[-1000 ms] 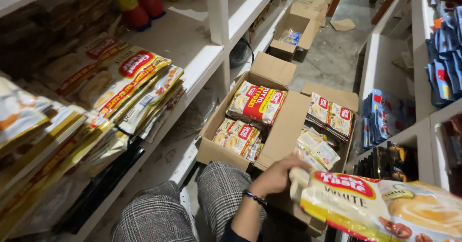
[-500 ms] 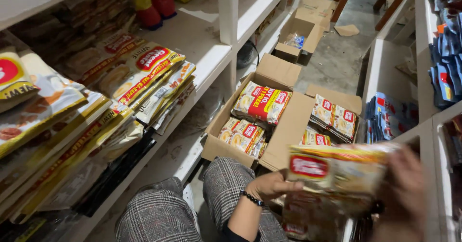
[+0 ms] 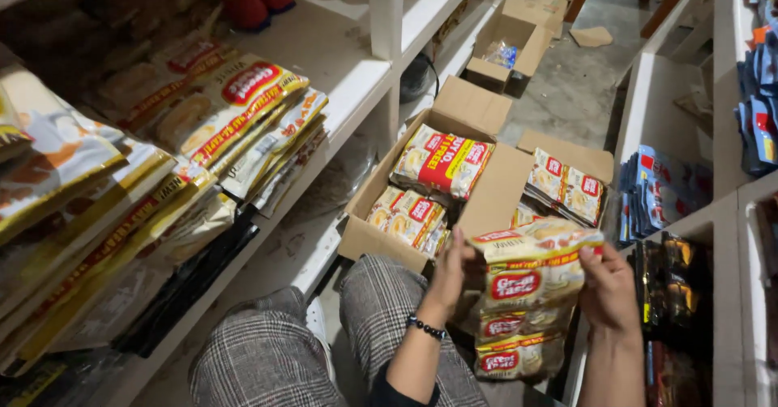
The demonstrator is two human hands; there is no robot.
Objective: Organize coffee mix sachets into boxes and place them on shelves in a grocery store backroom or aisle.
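Observation:
My left hand (image 3: 448, 275) and my right hand (image 3: 606, 289) both grip a cream and yellow sachet pack (image 3: 531, 269) with a red oval logo, held upright in front of me. A strip of more joined sachets (image 3: 519, 338) hangs below it. The pack hovers over my lap, just in front of an open cardboard box (image 3: 489, 196) that holds more packs of the same kind (image 3: 442, 162). A dark bead bracelet (image 3: 425, 327) sits on my left wrist.
White shelves on the left carry stacked sachet packs (image 3: 203, 132). A right-hand shelf unit (image 3: 648, 115) holds blue packets (image 3: 660, 192) and dark packets (image 3: 677, 294). A second open cardboard box (image 3: 510, 46) stands on the concrete floor further back. My checked trouser knees (image 3: 324, 342) fill the lower middle.
The pack swung from lying flat at the lower right to upright in front of me. My right hand came into view and took hold of its right edge.

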